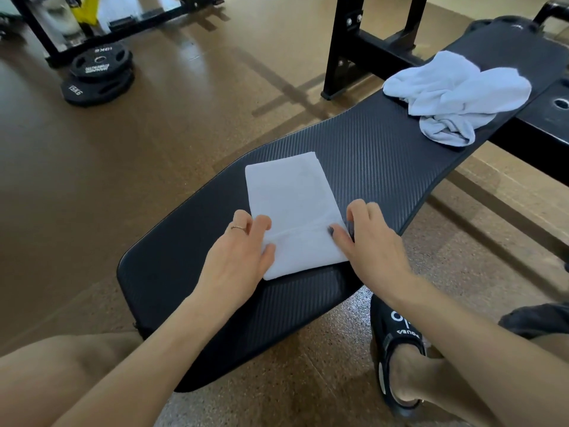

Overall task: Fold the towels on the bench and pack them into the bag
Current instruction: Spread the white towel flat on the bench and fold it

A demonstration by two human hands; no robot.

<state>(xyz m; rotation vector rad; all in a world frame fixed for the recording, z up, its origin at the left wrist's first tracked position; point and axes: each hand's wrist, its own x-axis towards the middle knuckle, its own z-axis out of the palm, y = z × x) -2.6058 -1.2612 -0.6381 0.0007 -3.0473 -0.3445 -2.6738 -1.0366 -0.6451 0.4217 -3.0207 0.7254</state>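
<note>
Two hands on the folded white towel (292, 211) at the near end of the bench (385, 155): left hand (243, 257) and right hand (369, 241) pinch its side edges. Soft, light, floppy; grab at the corners. Crumpled towel (455, 94) farther up, unfolded. Bag not visible.

The table (385, 155) had a black padded top, matt, with a fine ribbed, woven-looking texture across it. The folded towel (292, 211) was white cloth, soft and slightly napped, with a flat woven band near one end. The crumpled towel (455, 94) looked like the same white terry cloth. The frame (348, 47) was black painted metal, faintly glossy, with bolts. The floor (184, 124) was brown, speckled and cork-like, with a dull sheen. The weight plates (98, 75) seemed matt black rubber. The sandal (397, 343) was black, smooth, probably plastic.
</note>
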